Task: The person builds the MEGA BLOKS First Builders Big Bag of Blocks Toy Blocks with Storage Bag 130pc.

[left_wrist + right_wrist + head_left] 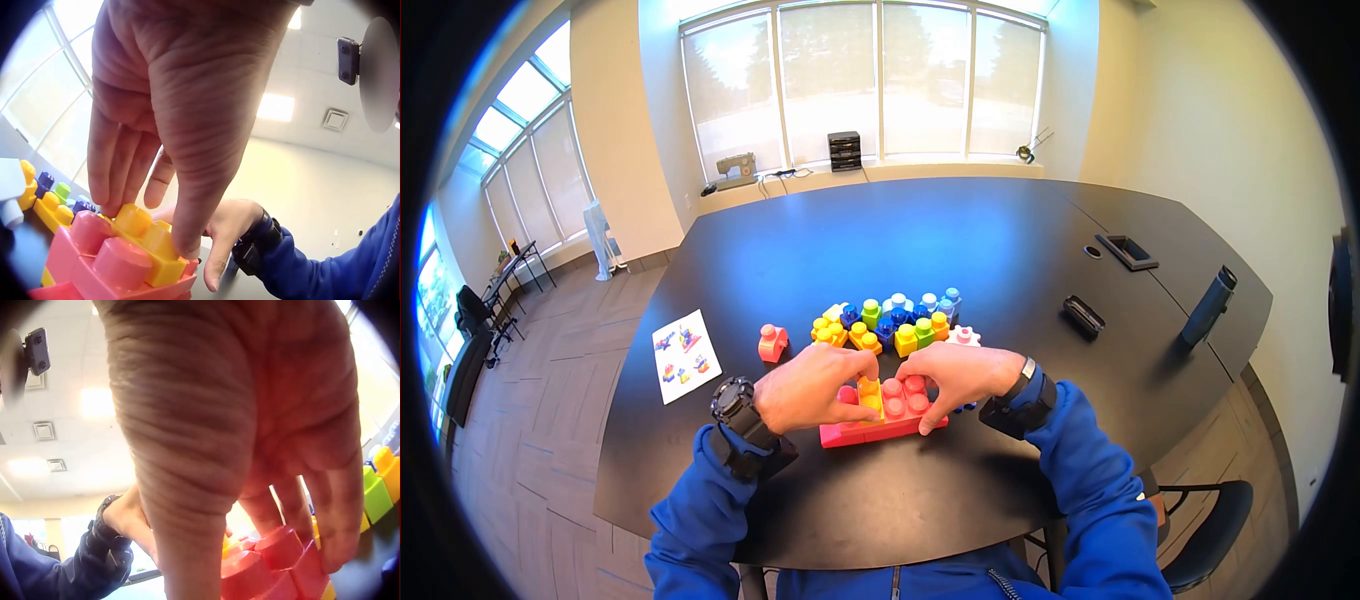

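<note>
Glossy, two-studded yellow brick (pixel 157 242)

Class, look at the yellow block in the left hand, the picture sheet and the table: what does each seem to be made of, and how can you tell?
Yellow block: probably smooth moulded plastic, given its even colour and rounded studs.
Picture sheet: likely paper or thin card, flat and white with printed images.
Table: dark top with a soft sheen and bluish glare; perhaps laminate, though painted wood is possible.

Bright windows (pixel 925 80) stand beyond a dark table (pixel 780 240), patterned carpet (pixel 550 400) at left, cream wall (pixel 1240 150) at right.
</note>
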A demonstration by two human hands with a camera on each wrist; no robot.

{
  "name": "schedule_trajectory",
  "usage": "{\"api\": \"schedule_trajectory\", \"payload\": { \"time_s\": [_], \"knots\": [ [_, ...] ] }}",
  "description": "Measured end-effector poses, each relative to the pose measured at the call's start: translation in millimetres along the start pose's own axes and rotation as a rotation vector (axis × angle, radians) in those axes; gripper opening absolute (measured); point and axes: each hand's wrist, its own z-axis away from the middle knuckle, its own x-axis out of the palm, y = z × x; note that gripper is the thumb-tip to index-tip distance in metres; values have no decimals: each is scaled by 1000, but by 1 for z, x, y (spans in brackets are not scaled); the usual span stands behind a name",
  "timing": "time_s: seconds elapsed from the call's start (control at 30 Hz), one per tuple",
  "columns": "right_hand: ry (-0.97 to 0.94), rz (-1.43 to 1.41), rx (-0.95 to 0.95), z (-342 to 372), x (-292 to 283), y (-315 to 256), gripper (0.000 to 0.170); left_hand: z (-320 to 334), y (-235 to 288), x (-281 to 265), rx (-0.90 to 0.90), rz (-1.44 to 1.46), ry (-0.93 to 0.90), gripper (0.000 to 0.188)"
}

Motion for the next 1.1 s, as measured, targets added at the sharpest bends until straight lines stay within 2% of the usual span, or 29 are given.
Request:
{"api": "schedule_trajectory", "payload": {
  "time_s": [0.1, 0.17, 0.4, 0.47, 0.5, 0.57, 0.6, 0.63, 0.67, 0.7, 0.8, 0.87, 0.97, 1.03, 1.1],
  "knots": [
    [13, 15, -2, -1, 1, -3, 85, 0, -1, 0, -1, 8, -13, 47],
    [49, 40, -30, -2, 5, -1, 82, 0, -3, 2, 8, -32, -11, 54],
    [24, 113, 4, -7, 7, -4, 83, 1, -9, 8, -10, 28, 21, 62],
    [70, 103, -30, -4, 5, -8, 79, 4, -14, 13, 2, 30, 40, 76],
    [70, 110, -30, -1, 0, -11, 79, 8, -13, 14, 4, 27, 46, 76],
    [66, -91, 35, 6, -14, -14, 66, 20, -9, 17, -35, 61, 105, 95],
    [159, -137, -17, 7, -18, -8, 57, 28, -17, 24, -29, 44, 129, 109],
    [251, -189, -70, 4, -20, 0, 48, 34, -20, 31, -33, 40, 134, 109],
    [337, -38, -138, -3, -22, 6, 33, 40, -21, 37, -75, 112, 173, 108],
    [414, -29, -135, -13, -21, 10, 27, 45, -23, 43, -117, 186, 210, 108],
    [412, 91, -85, -54, -6, 33, 26, 45, -23, 55, -156, 260, 195, 104],
    [432, 305, -53, -80, 11, 41, 28, 43, -23, 58, -189, 262, 184, 101],
    [442, 384, -122, -94, 15, 34, 22, 47, -27, 59, -156, 297, 195, 94],
    [430, 376, -114, -101, 17, 35, 22, 48, -23, 59, -232, 281, 135, 91],
    [451, 354, -162, -107, 26, 44, 25, 49, -25, 62, -202, 288, 172, 89]
  ]
}}
